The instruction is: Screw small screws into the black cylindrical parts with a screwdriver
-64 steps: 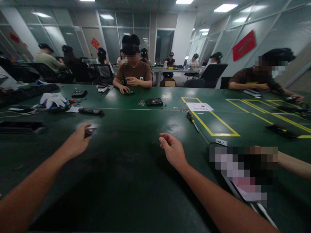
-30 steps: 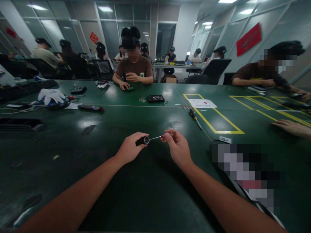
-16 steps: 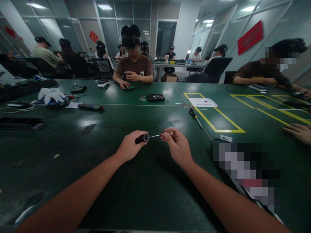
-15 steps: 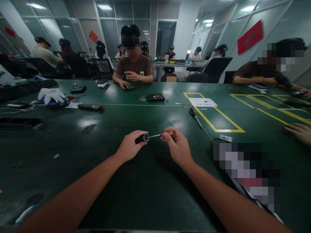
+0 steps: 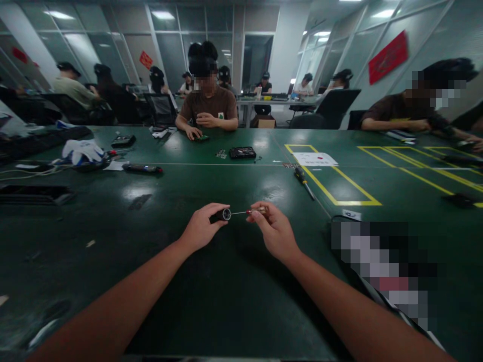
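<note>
My left hand [image 5: 202, 229] is closed round a short black cylindrical handle [image 5: 221, 215] with a silver ring at its open end. My right hand [image 5: 272, 231] pinches a thin metal bit [image 5: 249, 212] with a brass-coloured end, and the bit's tip points into the handle's opening. Both hands hover just above the dark green table [image 5: 211, 291], near its middle, a few centimetres apart.
A yellow-handled screwdriver [image 5: 303, 181] lies beside a yellow taped rectangle [image 5: 332, 176] with a white sheet [image 5: 315, 159]. A black device [image 5: 242, 152], a black pen-like tool [image 5: 142, 169] and white gloves [image 5: 83, 151] lie farther off. People sit across the table. A blurred-out object [image 5: 381, 266] lies right.
My left hand brought the handle from the left to meet my right hand's bit. Since half a second ago the bit has slid slightly nearer the handle. The neighbour's hand at right has withdrawn.
</note>
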Available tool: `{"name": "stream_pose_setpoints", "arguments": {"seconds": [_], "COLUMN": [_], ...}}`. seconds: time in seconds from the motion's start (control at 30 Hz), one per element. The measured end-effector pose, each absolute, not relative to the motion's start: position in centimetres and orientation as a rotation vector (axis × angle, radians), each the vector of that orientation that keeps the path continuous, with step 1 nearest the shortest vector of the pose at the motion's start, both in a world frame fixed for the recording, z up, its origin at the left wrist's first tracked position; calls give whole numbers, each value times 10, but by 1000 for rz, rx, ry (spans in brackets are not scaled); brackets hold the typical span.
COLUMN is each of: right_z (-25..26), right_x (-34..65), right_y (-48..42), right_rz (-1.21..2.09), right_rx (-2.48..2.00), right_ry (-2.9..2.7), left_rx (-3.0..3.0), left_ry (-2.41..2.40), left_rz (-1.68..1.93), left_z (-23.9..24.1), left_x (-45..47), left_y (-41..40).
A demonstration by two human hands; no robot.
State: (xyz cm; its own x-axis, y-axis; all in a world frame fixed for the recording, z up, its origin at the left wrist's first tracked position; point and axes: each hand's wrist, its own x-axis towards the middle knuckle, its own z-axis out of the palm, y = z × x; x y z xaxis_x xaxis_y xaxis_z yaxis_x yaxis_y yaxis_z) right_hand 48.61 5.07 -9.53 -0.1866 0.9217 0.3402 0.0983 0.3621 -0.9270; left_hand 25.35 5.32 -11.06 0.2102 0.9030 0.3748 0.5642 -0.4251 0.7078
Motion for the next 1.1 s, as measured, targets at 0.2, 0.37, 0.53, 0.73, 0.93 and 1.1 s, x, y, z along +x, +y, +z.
{"name": "stream_pose_setpoints", "arguments": {"seconds": [0.2,0.37,0.53,0.73,0.93,1.1], "right_z": [-103,-101,-102,-100,-96,-96], "right_x": [488,488,487,489,486,487], "right_y": [53,52,52,51,47,48], "right_rz": [918,914,917,844,859,796], "right_rx": [-985,-971,-980,-989,-928,-1002], "right_ry": [-1582,-1601,-1606,-1663,-1708,-1705], "left_rx": [2056,2069,2065,2050,2078,2068], "left_ry": [1363,1352,1346,1366,1378,1372], "left_rz": [1113,1115,1172,1206,1145,1165], "left_z": [-111,-111,-113,-114,-116,-114], "left_x": [254,254,253,253,251,253], "left_y": [53,53,54,55,57,55]}}
